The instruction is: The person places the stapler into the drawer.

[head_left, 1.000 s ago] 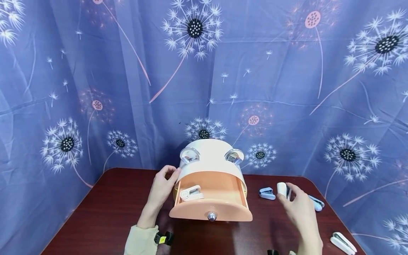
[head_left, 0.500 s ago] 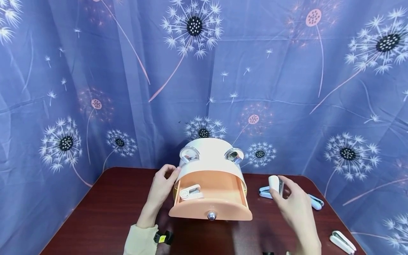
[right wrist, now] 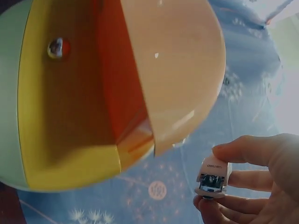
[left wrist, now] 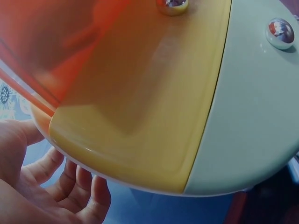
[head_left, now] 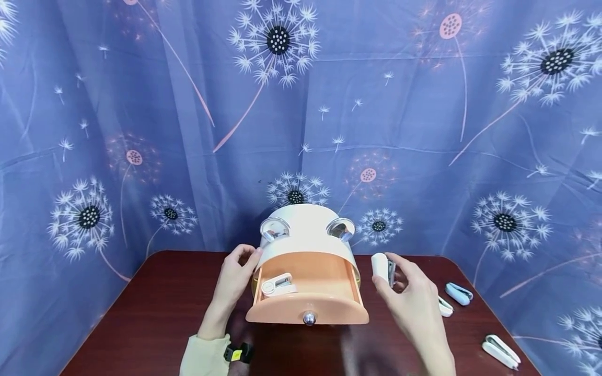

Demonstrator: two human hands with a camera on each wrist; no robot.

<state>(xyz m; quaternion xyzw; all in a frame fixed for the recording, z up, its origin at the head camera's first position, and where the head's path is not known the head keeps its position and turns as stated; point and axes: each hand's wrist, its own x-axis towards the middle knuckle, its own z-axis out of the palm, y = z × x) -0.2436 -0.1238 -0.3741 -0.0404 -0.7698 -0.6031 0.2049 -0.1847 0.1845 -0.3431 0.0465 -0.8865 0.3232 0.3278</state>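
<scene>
A white stapler (head_left: 380,267) is pinched between the thumb and fingers of my right hand (head_left: 414,295), just right of the drawer cabinet. In the right wrist view the stapler (right wrist: 212,176) shows its front end. My left hand (head_left: 233,274) touches the left side of the white, round-topped cabinet (head_left: 305,219), fingers loosely bent. The left wrist view has those fingers (left wrist: 96,198) beside the cabinet's rim. The peach top drawer (head_left: 329,312) is pulled out. Inside it, on the left, lies another white stapler (head_left: 278,285).
On the brown table (head_left: 155,313), a white stapler (head_left: 445,307), partly hidden by my right hand, and a light blue stapler (head_left: 459,294) lie to the right. Another white stapler (head_left: 501,352) is near the right edge. Yellow (left wrist: 140,102) and green (left wrist: 243,112) drawers are shut.
My right hand has carried the white stapler left toward the cabinet, uncovering a white stapler on the table and covering a light blue one. The left hand stays against the cabinet.
</scene>
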